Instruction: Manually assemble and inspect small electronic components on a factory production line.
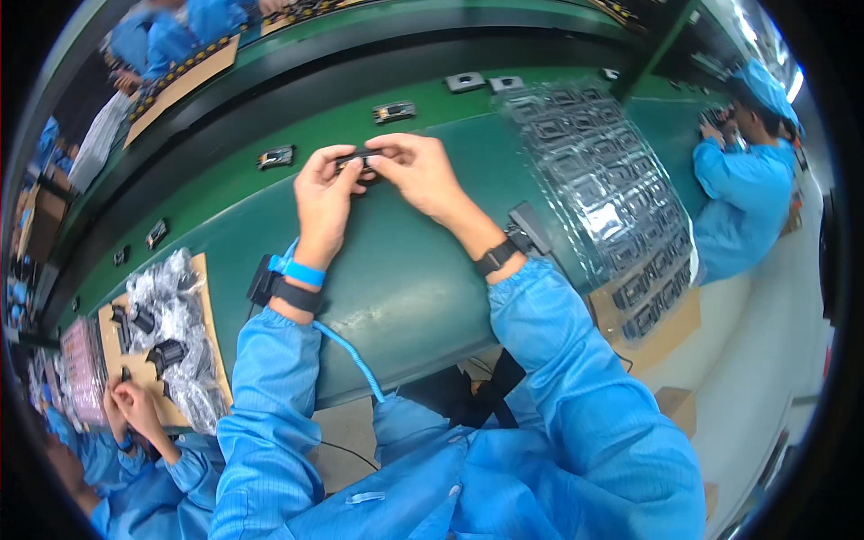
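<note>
Green conveyor bench (405,270), co-workers either side. My left hand (322,202) and right hand (421,171) both pinch one small black part (358,160) at the bench's far-middle, fingers closed on its ends. I'd keep it level, pressing evenly. Clear blister trays (603,189) at right hold black parts; cardboard tray (211,324) near-left holds bagged ones.

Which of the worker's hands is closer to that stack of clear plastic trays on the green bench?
Right. The right hand is beside the clear plastic trays, apart from them. The left hand is farther off, on the other side of the small black part both hands hold.
</note>
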`<state>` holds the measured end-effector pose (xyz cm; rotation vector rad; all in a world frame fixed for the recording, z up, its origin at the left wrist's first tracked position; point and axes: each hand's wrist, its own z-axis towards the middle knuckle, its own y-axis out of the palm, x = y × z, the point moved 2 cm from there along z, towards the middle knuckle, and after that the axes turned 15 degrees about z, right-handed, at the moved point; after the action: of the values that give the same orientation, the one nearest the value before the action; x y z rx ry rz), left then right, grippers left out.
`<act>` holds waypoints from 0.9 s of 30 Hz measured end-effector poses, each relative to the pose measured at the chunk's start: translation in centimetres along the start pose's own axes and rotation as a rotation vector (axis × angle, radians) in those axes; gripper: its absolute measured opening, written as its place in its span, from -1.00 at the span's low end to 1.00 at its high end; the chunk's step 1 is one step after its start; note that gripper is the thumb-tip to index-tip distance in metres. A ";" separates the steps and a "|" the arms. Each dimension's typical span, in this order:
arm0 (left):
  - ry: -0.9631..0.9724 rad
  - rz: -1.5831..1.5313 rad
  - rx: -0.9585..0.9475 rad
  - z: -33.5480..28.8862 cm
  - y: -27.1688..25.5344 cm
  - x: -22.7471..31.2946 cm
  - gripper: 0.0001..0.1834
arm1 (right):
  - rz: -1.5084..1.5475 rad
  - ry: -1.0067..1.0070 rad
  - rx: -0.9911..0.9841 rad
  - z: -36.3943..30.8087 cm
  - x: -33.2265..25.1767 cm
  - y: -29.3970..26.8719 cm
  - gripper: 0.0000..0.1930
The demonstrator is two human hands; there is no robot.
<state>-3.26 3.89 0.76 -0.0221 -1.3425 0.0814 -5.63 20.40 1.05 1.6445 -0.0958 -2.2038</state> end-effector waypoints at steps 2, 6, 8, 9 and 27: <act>0.001 0.034 -0.011 0.2 0.0 -0.4 -0.71 | -0.060 -0.017 -0.008 0.2 0.1 -0.4 -0.74; -0.004 0.129 -0.020 -0.1 -0.5 0.2 -0.67 | -0.101 -0.029 -0.043 -0.1 -0.4 0.4 -0.78; 0.005 0.116 -0.047 0.1 -0.1 0.2 -0.67 | -0.191 -0.074 -0.023 -0.6 -0.9 0.3 -0.78; 0.005 0.103 -0.058 0.2 0.2 0.2 -0.67 | -0.198 -0.082 -0.004 -0.6 -1.1 0.1 -0.78; 0.050 0.209 -0.060 0.2 0.0 -0.1 -0.77 | -1.484 -0.094 0.366 -24.1 -20.3 -16.9 -0.82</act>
<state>-3.44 3.86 0.68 -0.2139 -1.2890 0.2153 17.25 47.21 7.27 2.1144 1.0979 -3.4078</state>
